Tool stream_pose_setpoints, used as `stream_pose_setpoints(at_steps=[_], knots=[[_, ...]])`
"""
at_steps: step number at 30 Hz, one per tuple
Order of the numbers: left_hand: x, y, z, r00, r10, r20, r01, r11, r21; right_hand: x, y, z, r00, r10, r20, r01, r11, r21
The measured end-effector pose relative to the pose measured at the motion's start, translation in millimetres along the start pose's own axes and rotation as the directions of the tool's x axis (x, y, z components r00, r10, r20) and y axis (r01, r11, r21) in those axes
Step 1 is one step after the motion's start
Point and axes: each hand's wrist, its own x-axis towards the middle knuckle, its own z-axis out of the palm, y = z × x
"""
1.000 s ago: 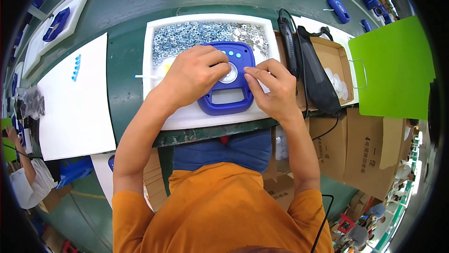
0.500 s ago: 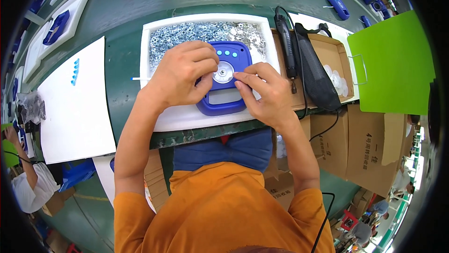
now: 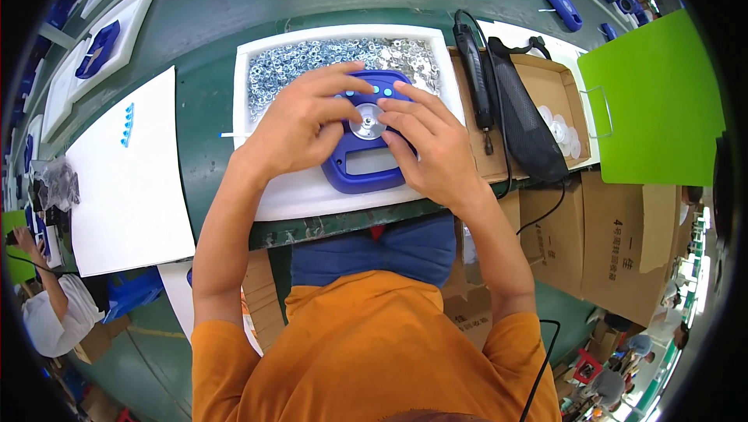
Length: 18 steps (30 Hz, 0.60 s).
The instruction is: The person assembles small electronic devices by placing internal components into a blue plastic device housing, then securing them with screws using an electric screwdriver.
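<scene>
Head view: both hands flat over blue housing, fingertips meeting.

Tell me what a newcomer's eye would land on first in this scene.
Both hands meet at the centre: the left hand and right hand press on a blue plastic housing with a round metal disc in its middle. It lies in a white tray whose far half is heaped with silvery washers. At the right edge, a bright green board stands out.

factory assembly bench with washer-filled tray.
</scene>
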Motion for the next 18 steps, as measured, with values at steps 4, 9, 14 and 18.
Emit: stream_pose_setpoints(at_steps=[4, 9, 14, 18], knots=[[-1.6, -8.6, 0.6, 0.995, -0.064, -0.082, 0.066, 0.997, 0.033, -6.4, -14.9, -12.1, 0.995, 0.072, 0.063, -0.068, 0.996, -0.060], [0.6, -5.2, 4.8, 1.000, -0.014, 0.006, 0.013, 0.992, 0.127, -6.4, -12.4, -14.2, 0.983, 0.096, 0.157, -0.081, 0.992, -0.097], [1.7, 0.0, 1.7, 1.000, -0.021, 0.023, 0.019, 0.997, 0.079, 2.7, 2.9, -11.5, 0.993, 0.038, 0.113, -0.020, 0.988, -0.152], [0.8, 0.2, 0.6, 0.998, -0.035, 0.044, 0.033, 0.998, 0.046, 3.9, 8.1, -9.1, 0.992, 0.046, 0.121, -0.032, 0.992, -0.120]])
